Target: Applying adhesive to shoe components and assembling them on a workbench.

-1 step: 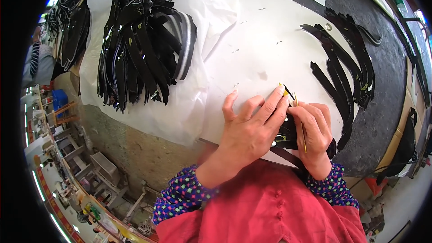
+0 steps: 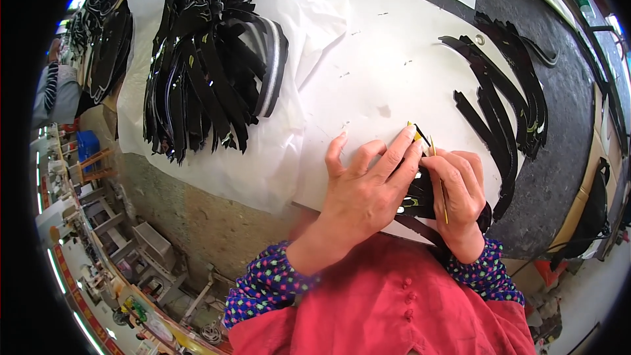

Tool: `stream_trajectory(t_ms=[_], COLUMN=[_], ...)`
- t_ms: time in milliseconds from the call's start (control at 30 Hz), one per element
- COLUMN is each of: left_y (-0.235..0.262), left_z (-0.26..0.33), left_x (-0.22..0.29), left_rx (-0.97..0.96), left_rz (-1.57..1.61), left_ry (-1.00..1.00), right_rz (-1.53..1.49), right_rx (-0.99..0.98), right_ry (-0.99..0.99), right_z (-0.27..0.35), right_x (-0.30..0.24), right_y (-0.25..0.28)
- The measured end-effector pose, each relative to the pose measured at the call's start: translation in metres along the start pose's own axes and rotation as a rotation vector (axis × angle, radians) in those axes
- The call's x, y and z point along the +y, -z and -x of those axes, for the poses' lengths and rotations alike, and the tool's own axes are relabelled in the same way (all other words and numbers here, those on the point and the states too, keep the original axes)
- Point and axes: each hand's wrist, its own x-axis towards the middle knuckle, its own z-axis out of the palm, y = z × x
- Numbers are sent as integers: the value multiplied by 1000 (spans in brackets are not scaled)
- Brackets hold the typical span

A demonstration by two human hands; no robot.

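Pinching a small black piece between them, the fingers of both hands meet at the lower right of the frame. The left hand lies flat over the piece with its fingers spread and stretched toward the upper right, the tips pressing on a thin yellow-edged strip. The right hand curls beside it, touching the left, its fingers pressed together around the right side of the piece and a thin yellow stick that runs down across the hand. Most of the black piece is hidden under the 2 hands, so its shape cannot be told.

Both hands rest on a white sheet that covers the middle of the bench, whose dark top shows at the right of the frame. Just right of the hands, a fan of long curved black strips lies across the sheet's edge and onto the dark top. At the upper left, well apart from the hands, a big pile of black strips sits on a crumpled white bag. Further left, more black pieces are heaped at the rim. Dotted blue cuffs and a red shirt fill the bottom edge.
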Motion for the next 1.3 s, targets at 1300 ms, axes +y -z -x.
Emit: stream_trajectory(t_ms=[1300], left_y=[3], left_z=[-2], left_x=[-3], left_rx=[-26], left_rz=[42], left_ry=[1], right_rz=[-65], right_rx=[-23], right_ry=[-16], right_z=[2], right_x=[3], right_y=[6])
